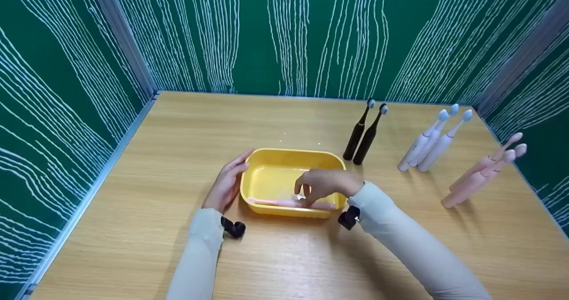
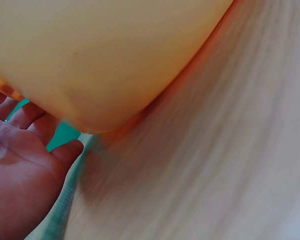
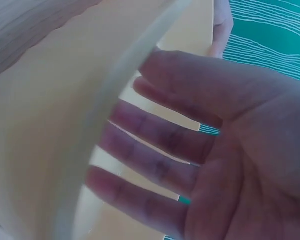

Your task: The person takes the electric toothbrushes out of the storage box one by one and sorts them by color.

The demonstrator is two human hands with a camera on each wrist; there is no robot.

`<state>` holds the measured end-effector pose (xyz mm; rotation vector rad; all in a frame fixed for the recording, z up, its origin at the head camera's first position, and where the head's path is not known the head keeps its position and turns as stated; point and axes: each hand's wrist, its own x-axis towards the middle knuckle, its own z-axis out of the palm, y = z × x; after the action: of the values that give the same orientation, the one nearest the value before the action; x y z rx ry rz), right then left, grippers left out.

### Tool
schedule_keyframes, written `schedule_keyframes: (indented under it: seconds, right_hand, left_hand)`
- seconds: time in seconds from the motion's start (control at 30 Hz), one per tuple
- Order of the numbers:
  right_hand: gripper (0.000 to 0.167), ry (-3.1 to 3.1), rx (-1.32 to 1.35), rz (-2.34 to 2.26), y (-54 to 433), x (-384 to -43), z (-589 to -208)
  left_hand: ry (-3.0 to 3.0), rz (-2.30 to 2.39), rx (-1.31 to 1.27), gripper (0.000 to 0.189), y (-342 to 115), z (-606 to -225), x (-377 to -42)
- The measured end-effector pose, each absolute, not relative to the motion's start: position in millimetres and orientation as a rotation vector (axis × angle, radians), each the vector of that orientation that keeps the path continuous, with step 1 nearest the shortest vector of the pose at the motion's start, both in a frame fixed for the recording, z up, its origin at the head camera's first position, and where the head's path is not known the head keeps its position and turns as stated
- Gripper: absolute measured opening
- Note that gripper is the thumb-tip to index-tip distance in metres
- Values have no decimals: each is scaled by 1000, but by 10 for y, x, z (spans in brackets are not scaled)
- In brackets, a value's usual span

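A yellow plastic basin [image 1: 262,155] stands on the wooden table. My left hand [image 1: 228,182] holds its left side, thumb at the rim and fingers along the outer wall. Inside, a pink electric toothbrush [image 1: 271,202] lies along the near wall, its brush head toward the left. My right hand [image 1: 322,184] reaches over the basin's right end, fingertips right at the toothbrush's middle. In the right wrist view the fingers [image 3: 155,165] are nearly straight and spread, and the basin's rim [image 3: 107,107] hides their tips and the toothbrush.
Two black electric toothbrushes [image 1: 365,142] stand upright just beyond the basin's right corner. Three white ones [image 1: 429,146] stand farther right, then three pink ones [image 1: 473,184] near the table's right edge. Green panels with white lines [image 1: 253,46] enclose the table [image 1: 133,189].
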<state>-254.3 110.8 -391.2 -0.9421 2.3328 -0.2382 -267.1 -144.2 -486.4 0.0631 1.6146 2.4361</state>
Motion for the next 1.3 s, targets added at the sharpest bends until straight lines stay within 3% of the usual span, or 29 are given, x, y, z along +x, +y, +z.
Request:
schedule_keyframes:
  seconds: [0.23,0.73,0.93,1.13,1.3]
  right_hand:
    - [25,2276,-1094,-133,1069,-2553,-3934]
    - [41,2228,-835,-149,1043,-2546,-3944]
    - [36,2245,-959,-57,1029,-2542,-3982]
    - [41,2257,-891,-111,1031,-2543,-4005]
    - [35,2274,-894,-112,1016,-2540,-4016]
  left_hand:
    - [1617,2435,47,49,-1442,-4867,-2678]
    - [1641,2421,80,49,-1453,-4878,-2668]
    - [1647,2416,40,49,-1445,-4869,-2665]
    - [1663,2408,8,49,-1445,-4852,-2671]
    - [1662,2420,13,49,-1448,-4853,-2670]
